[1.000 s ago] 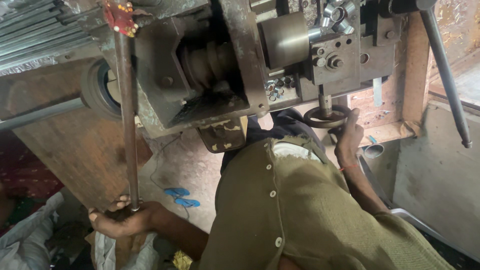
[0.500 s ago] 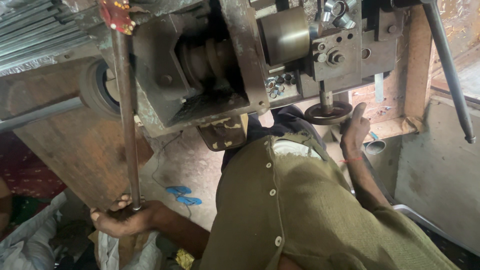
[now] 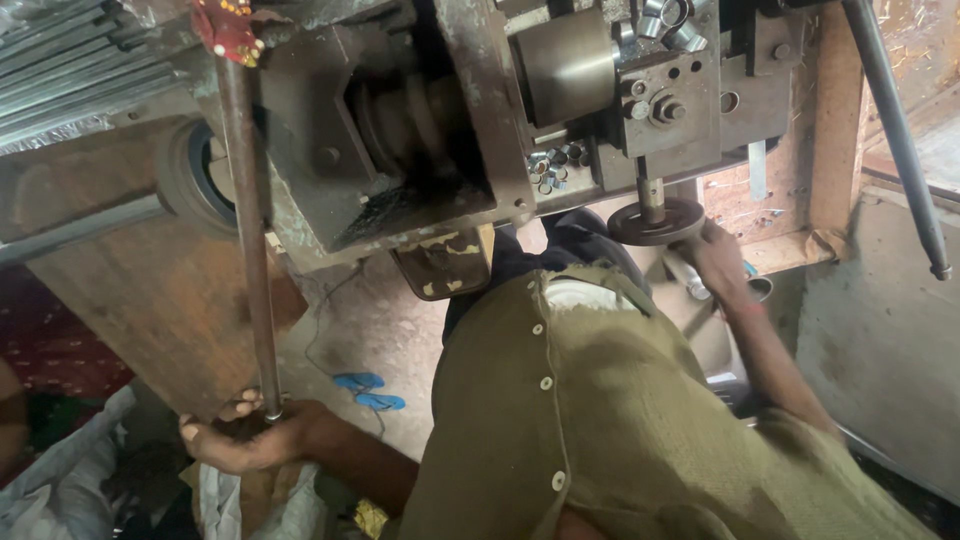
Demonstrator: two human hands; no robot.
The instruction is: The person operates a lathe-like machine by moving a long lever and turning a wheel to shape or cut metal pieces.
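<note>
— Since the earlier frame, what has moved?

— Your right hand (image 3: 718, 258). It stood a little off the dark round handwheel (image 3: 657, 221) under the machine head; now it lies against the wheel's right rim. Your left hand (image 3: 250, 440) and the long steel rod (image 3: 250, 230) have hardly shifted.

— How are the fingers set?

— In the head view, the only one, your left fingers (image 3: 232, 410) are curled round the rod's near end, low on the left, and pinch it. The rod runs from there up to a red tag (image 3: 226, 28) at the far left. On the right you touch the wheel, but your own wrist hides the fingers, so I cannot tell whether they are wrapped round it or spread.

— How far along are you?

— By my judgement, mid-cycle. Rod and wheel are both in hand, and small shiny metal rings (image 3: 552, 165) lie heaped on the machine body (image 3: 400, 130) beside the spindle, so some pieces look finished. How many remain I cannot tell.

— What else lies about, and what stands in the way?

— Your olive shirt (image 3: 600, 420) fills the near middle and covers much of the floor (image 3: 370, 330). Blue sandals (image 3: 368, 390) lie there beside a thin cable. A second grey bar (image 3: 895, 140) slants down on the far right, clear of your arm. A wooden board (image 3: 150, 300) leans just beyond the rod.
</note>
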